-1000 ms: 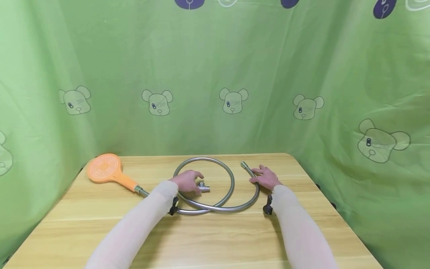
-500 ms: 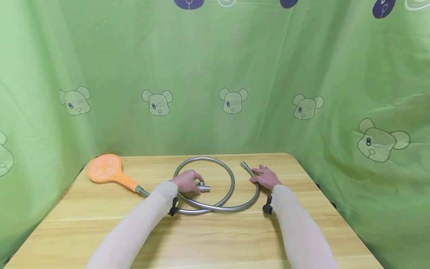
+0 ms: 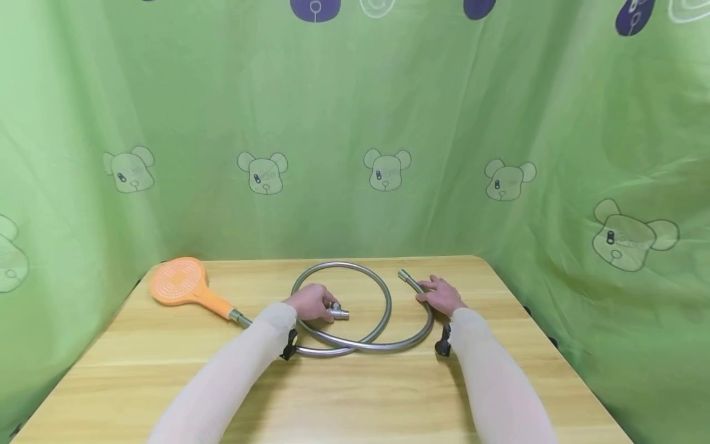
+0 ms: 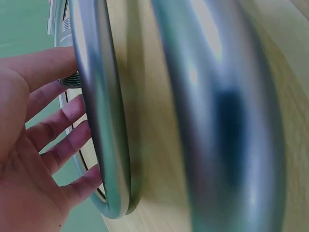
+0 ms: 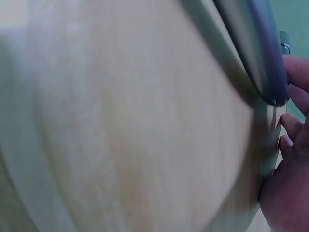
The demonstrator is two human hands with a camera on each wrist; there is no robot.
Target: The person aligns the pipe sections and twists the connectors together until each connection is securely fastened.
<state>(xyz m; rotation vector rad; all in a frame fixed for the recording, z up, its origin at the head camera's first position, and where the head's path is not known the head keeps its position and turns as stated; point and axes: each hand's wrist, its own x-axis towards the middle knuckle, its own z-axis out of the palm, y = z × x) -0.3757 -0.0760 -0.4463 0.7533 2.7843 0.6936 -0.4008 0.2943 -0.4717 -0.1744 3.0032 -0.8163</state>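
My left hand point(image 3: 312, 302) pinches a small chrome threaded pipe fitting point(image 3: 341, 314) between thumb and forefinger, inside the loop of a flexible metal shower hose point(image 3: 383, 345). In the left wrist view, the other fingers point(image 4: 72, 140) are spread beside the hose, and the fitting's threads point(image 4: 71, 80) show partly behind it. At the right, my right hand point(image 3: 442, 297) holds the hose near its free end with thumb and forefinger. The end connector point(image 3: 402, 274) points away from me. An orange shower head point(image 3: 180, 282) lies at the left, joined to the hose's other end.
All of this lies on a wooden table point(image 3: 355, 401). Green curtain point(image 3: 322, 92) printed with bear heads hangs behind the table and along both sides. The hose crosses over itself in front of the fitting.
The left thumb and forefinger have closed around the fitting. My right hand stays in place at the hose, and the whole head view has shifted slightly.
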